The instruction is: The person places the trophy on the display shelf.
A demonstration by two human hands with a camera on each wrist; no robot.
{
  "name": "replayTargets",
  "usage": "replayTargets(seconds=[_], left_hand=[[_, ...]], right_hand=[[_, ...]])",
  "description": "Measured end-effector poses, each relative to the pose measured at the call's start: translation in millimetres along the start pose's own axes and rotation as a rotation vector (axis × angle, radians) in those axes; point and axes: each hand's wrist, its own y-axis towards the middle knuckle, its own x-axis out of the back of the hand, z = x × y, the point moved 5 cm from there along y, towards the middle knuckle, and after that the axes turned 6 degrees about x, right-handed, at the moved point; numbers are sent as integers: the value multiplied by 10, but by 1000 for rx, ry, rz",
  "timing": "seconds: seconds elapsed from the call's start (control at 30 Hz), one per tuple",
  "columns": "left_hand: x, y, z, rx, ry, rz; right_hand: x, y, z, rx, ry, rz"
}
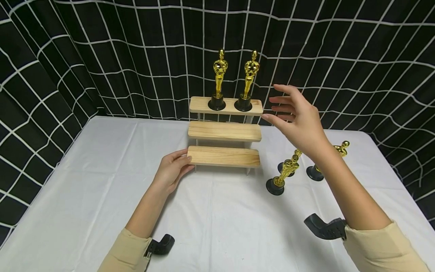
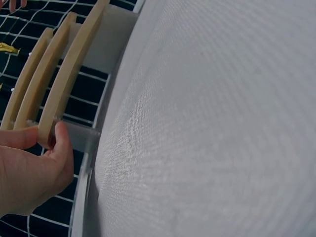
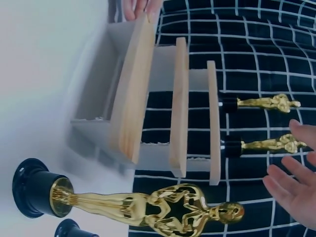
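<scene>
A three-tier wooden display stand (image 1: 224, 156) rises in steps at the middle of the table. My left hand (image 1: 172, 169) pinches the left end of its lowest board, thumb on top and fingers beneath, as the left wrist view also shows. Two gold trophy statuettes (image 1: 220, 73) on black bases stand upright side by side on the top board. My right hand (image 1: 300, 119) hovers in the air just right of that board, fingers spread and bent a little, holding nothing. Below it, a gold statuette (image 1: 284, 172) stands on the cloth, seen large in the right wrist view.
Two more statuettes stand right of the stand, one (image 1: 315, 173) partly behind my right forearm, the other behind the nearest statuette. White cloth (image 1: 217, 226) covers the table. A black curtain with white grid lines (image 1: 146, 56) hangs behind and at both sides.
</scene>
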Motion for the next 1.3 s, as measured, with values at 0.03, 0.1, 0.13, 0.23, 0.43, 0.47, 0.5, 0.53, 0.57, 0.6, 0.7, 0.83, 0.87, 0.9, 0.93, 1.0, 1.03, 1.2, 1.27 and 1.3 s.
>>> replayTargets(seconds=[0.03, 0.1, 0.13, 0.23, 0.43, 0.47, 0.5, 0.53, 0.57, 0.6, 0.7, 0.83, 0.87, 0.9, 0.93, 1.0, 1.03, 1.2, 1.27, 1.3], left_hand=[[4, 2, 2, 0, -1, -1], [6, 4, 5, -1, -1, -1], [9, 4, 5, -1, 0, -2], [14, 5, 11, 4, -1, -7], [16, -2, 8, 9, 11, -9], [17, -3, 7, 9, 13, -8], [18, -3, 8, 10, 16, -9], [19, -3, 7, 9, 17, -8], [19, -4, 7, 7, 18, -8], [20, -3, 7, 6, 17, -7], [17, -3, 6, 3, 14, -3], [17, 1, 7, 4, 6, -3], [18, 1, 8, 5, 5, -5], [19, 1, 9, 7, 4, -6], [21, 1, 10, 8, 4, -8], [24, -1, 11, 10, 3, -9], [25, -1, 11, 10, 5, -8], [25, 2, 9, 4, 5, -5], [23, 4, 10, 3, 2, -5], [21, 5, 11, 2, 2, -5]], right_hand=[[-3, -18, -2, 6, -2, -1], [-10, -54, -10, 7, 1, -2], [-12, -71, -15, 9, 4, -2], [-15, -121, -26, 6, 13, -4], [-7, -223, -51, -12, 13, -22], [-10, -239, -57, -14, 15, -20], [-14, -253, -64, -14, 18, -20], [-17, -269, -70, -14, 20, -20], [-21, -283, -77, -14, 25, -20], [-24, -296, -84, -13, 31, -22], [-32, -342, -106, -11, 38, -30], [-48, -402, -143, -24, 33, -35], [-52, -417, -153, -23, 34, -34], [-57, -430, -163, -22, 34, -33], [-62, -444, -172, -20, 36, -33], [-72, -475, -193, -15, 44, -33], [-76, -489, -207, -13, 48, -34], [-98, -564, -284, -22, 72, -41], [-106, -598, -311, -26, 79, -44], [-110, -614, -324, -28, 76, -43]])
